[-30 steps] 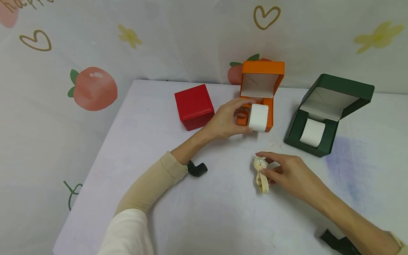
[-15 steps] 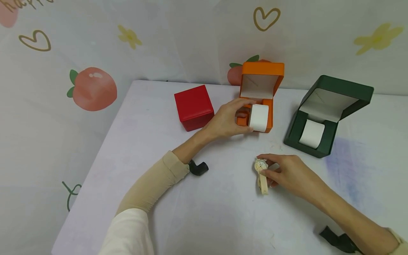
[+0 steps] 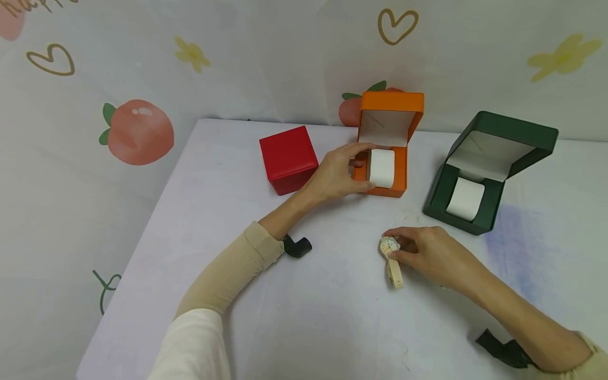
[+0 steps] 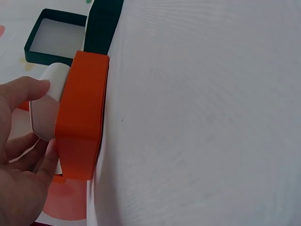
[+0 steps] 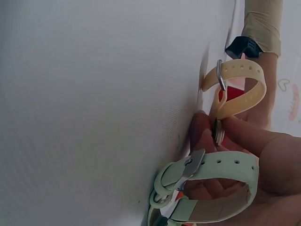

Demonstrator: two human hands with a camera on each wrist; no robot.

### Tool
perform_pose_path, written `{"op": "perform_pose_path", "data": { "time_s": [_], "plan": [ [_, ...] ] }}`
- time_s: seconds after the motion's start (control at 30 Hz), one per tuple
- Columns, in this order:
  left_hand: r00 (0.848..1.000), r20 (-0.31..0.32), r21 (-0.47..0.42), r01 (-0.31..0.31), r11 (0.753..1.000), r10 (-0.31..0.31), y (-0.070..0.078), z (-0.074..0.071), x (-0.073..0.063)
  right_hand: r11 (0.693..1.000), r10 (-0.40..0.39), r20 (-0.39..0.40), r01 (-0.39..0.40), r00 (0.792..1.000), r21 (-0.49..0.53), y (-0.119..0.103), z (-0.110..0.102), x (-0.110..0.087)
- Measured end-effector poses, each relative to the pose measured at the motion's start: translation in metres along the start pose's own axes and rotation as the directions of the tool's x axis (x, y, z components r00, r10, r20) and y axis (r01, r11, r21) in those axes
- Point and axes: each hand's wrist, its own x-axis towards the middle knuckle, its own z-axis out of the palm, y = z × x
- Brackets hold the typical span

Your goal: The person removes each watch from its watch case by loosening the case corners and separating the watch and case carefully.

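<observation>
My left hand point(image 3: 334, 173) holds a white watch cushion point(image 3: 382, 168) between thumb and fingers, at the front compartment of the opened orange watch box point(image 3: 399, 182). The left wrist view shows the cushion point(image 4: 49, 101) tilted, partly inside the orange box point(image 4: 82, 115). My right hand point(image 3: 439, 258) pinches a wristwatch point(image 3: 390, 245) by its round case; its cream strap point(image 3: 395, 273) hangs down toward the table. In the right wrist view, the cream strap point(image 5: 242, 101) is buckled in a loop, and a pale green watch strap point(image 5: 221, 157) shows at the same hand, its case out of sight.
A closed red box point(image 3: 290, 161) stands left of the orange one. To the right, a dark green watch box point(image 3: 480, 224) stands with its lid up and a white cushion point(image 3: 466, 199) inside. A white cloth point(image 3: 285, 316) covers the table; a printed sheet point(image 3: 285, 58) hangs behind.
My left hand and the white cushion have shifted slightly back and left, deeper over the orange box. The watch in my right hand has turned a little, its strap swinging right.
</observation>
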Motion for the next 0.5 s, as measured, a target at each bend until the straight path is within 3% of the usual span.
{"op": "perform_pose_path", "data": {
  "time_s": [0.27,0.5],
  "plan": [
    [1.000,-0.012,0.108,-0.023,0.994,0.025,0.0012,-0.0002,0.0018,0.996,-0.085,-0.080,0.083,0.993,-0.029,0.0055,0.0016,-0.0001],
    [1.000,-0.004,0.143,-0.001,0.990,0.002,0.0018,-0.0006,0.0032,0.996,-0.083,-0.098,0.079,0.992,-0.045,0.0060,0.0016,0.0012]
  ]
}}
